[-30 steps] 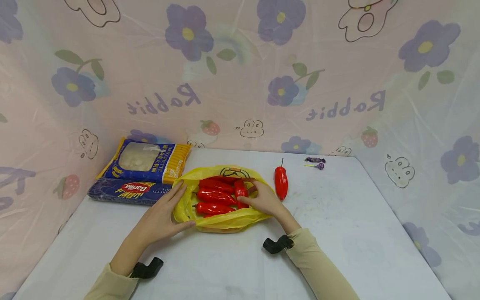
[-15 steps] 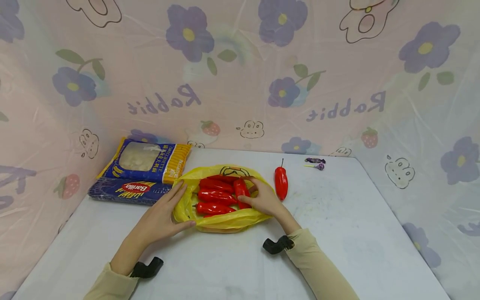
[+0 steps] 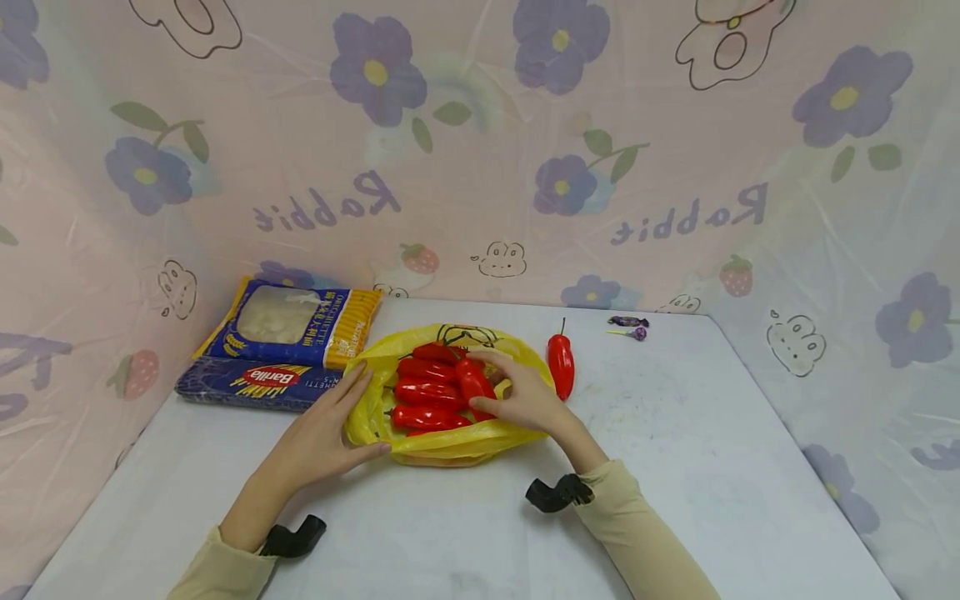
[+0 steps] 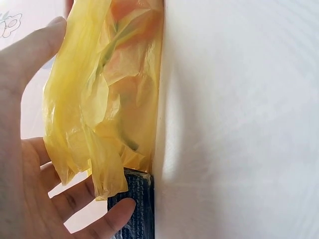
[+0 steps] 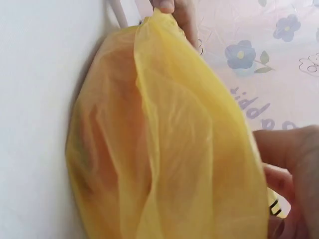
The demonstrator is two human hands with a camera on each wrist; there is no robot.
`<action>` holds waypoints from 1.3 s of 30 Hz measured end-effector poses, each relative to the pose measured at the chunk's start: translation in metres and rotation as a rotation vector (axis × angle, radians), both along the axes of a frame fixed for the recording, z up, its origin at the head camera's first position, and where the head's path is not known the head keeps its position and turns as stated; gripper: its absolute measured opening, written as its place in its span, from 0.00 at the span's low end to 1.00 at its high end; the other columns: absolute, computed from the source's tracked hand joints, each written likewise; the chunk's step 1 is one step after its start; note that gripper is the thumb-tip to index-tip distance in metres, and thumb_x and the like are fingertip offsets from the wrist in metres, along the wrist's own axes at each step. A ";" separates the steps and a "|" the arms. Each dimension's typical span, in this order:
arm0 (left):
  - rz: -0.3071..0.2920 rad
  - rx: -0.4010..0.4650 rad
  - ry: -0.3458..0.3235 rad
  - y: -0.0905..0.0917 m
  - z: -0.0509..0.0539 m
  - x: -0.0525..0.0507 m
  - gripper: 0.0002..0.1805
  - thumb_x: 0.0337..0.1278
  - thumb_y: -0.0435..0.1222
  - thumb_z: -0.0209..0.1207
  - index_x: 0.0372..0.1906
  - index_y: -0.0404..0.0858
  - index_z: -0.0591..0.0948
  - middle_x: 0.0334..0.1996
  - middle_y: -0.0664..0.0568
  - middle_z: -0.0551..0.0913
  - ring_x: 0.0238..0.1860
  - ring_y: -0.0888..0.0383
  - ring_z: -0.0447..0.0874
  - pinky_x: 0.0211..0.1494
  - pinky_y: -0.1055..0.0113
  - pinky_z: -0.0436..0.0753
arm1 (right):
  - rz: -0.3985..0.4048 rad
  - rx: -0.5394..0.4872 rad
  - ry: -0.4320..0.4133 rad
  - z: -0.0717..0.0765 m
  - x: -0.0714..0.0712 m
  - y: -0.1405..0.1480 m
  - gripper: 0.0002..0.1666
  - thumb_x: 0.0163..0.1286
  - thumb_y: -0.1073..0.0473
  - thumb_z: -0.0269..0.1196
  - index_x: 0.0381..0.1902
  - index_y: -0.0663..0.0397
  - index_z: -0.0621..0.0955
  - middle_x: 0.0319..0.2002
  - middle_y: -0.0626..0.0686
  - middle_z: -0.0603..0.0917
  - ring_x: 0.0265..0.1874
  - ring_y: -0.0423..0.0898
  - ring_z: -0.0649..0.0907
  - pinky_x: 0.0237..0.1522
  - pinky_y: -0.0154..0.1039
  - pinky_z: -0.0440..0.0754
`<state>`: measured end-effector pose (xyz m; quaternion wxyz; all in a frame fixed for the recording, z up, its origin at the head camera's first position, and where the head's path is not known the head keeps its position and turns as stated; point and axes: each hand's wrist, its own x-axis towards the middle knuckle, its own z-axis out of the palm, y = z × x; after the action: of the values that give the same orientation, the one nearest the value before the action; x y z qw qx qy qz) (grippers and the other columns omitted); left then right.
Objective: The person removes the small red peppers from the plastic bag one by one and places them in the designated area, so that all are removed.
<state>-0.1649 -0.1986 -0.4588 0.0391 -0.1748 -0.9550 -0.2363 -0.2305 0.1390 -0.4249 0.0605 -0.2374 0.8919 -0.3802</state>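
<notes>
An open yellow plastic bag [image 3: 450, 454] stands on the white table, holding several shiny red chili peppers [image 3: 427, 392]. My left hand [image 3: 318, 433] rests against the bag's left side, fingers spread and thumb at its front rim. In the left wrist view, the left fingers [image 4: 107, 226] touch the bag and reach near a dark blue package. Inside the bag, my right hand [image 3: 525, 396] pinches a tilted red chili pepper [image 3: 472, 382] between thumb and fingers. The bag's wall [image 5: 174, 129] hides that pepper in the right wrist view.
A blue-and-yellow orecchiette bag [image 3: 292, 321] and a dark blue spaghetti pack [image 3: 255, 383] lie left of the yellow bag. One more red chili pepper [image 3: 561, 367] lies at the right. A wrapped candy [image 3: 628, 322] and a lollipop [image 3: 636, 333] sit farther back.
My right hand has tilted the gripped chili pepper, its upper end now leaning left. The bag's right side has spread a little to the right. My left hand stays in place.
</notes>
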 end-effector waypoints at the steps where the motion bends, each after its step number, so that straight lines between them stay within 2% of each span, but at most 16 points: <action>1: 0.000 -0.001 0.002 0.000 0.000 0.000 0.64 0.53 0.70 0.69 0.84 0.36 0.60 0.86 0.43 0.52 0.81 0.32 0.58 0.76 0.31 0.68 | 0.012 0.008 0.010 0.002 0.001 -0.001 0.41 0.68 0.53 0.75 0.77 0.37 0.74 0.51 0.52 0.86 0.35 0.46 0.81 0.34 0.35 0.84; 6: 0.003 0.002 0.000 0.000 0.000 0.001 0.64 0.53 0.70 0.68 0.84 0.36 0.60 0.86 0.43 0.52 0.81 0.32 0.58 0.76 0.31 0.68 | 0.064 0.008 0.046 0.009 0.006 -0.003 0.41 0.69 0.53 0.74 0.77 0.40 0.73 0.49 0.53 0.86 0.25 0.46 0.80 0.30 0.33 0.81; 10: -0.001 0.005 0.004 -0.001 0.000 0.001 0.63 0.54 0.70 0.68 0.84 0.36 0.60 0.86 0.43 0.52 0.81 0.31 0.58 0.75 0.31 0.69 | 0.064 -0.009 0.054 0.013 0.009 -0.005 0.41 0.69 0.54 0.73 0.78 0.38 0.73 0.49 0.54 0.86 0.21 0.46 0.78 0.27 0.33 0.80; 16: -0.004 0.008 0.011 -0.001 0.001 0.002 0.63 0.54 0.70 0.68 0.84 0.36 0.60 0.86 0.42 0.53 0.80 0.31 0.59 0.75 0.30 0.69 | 0.004 -0.078 0.057 0.016 0.013 -0.007 0.42 0.70 0.54 0.74 0.78 0.34 0.72 0.50 0.54 0.86 0.15 0.41 0.71 0.21 0.32 0.76; 22: -0.002 0.008 0.003 -0.001 0.001 0.001 0.64 0.53 0.70 0.69 0.84 0.37 0.60 0.86 0.43 0.52 0.80 0.31 0.59 0.75 0.30 0.68 | -0.058 -0.201 0.091 0.023 0.015 -0.006 0.42 0.69 0.54 0.74 0.78 0.33 0.72 0.52 0.56 0.86 0.17 0.44 0.75 0.22 0.34 0.81; 25: 0.002 0.006 -0.006 -0.001 0.001 0.001 0.64 0.53 0.70 0.69 0.85 0.37 0.59 0.86 0.43 0.52 0.81 0.32 0.58 0.76 0.31 0.67 | -0.088 -0.240 0.121 0.026 0.015 -0.004 0.41 0.69 0.52 0.74 0.78 0.33 0.72 0.52 0.56 0.87 0.16 0.44 0.74 0.20 0.33 0.79; 29: 0.005 0.002 -0.011 -0.001 0.000 0.000 0.64 0.53 0.70 0.69 0.85 0.38 0.58 0.86 0.42 0.52 0.81 0.32 0.57 0.76 0.30 0.67 | -0.128 -0.269 0.134 0.030 0.015 0.000 0.41 0.70 0.50 0.74 0.78 0.32 0.72 0.52 0.57 0.87 0.14 0.44 0.72 0.18 0.33 0.76; 33: 0.004 0.004 -0.011 -0.001 -0.001 0.000 0.64 0.53 0.71 0.68 0.85 0.38 0.58 0.86 0.43 0.51 0.81 0.32 0.57 0.76 0.30 0.68 | -0.160 -0.287 0.129 0.034 0.014 0.006 0.41 0.69 0.50 0.74 0.78 0.34 0.72 0.52 0.60 0.87 0.14 0.45 0.72 0.18 0.34 0.75; 39: -0.001 0.005 -0.008 -0.001 -0.001 0.001 0.64 0.53 0.70 0.68 0.85 0.37 0.58 0.86 0.42 0.52 0.81 0.32 0.57 0.76 0.31 0.68 | -0.201 -0.299 0.122 0.039 0.008 0.017 0.42 0.70 0.51 0.74 0.79 0.38 0.72 0.50 0.63 0.87 0.14 0.46 0.73 0.22 0.34 0.81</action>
<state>-0.1644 -0.2000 -0.4593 0.0354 -0.1745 -0.9545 -0.2393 -0.2223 0.1563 -0.3859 -0.0679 -0.1760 0.8467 -0.4975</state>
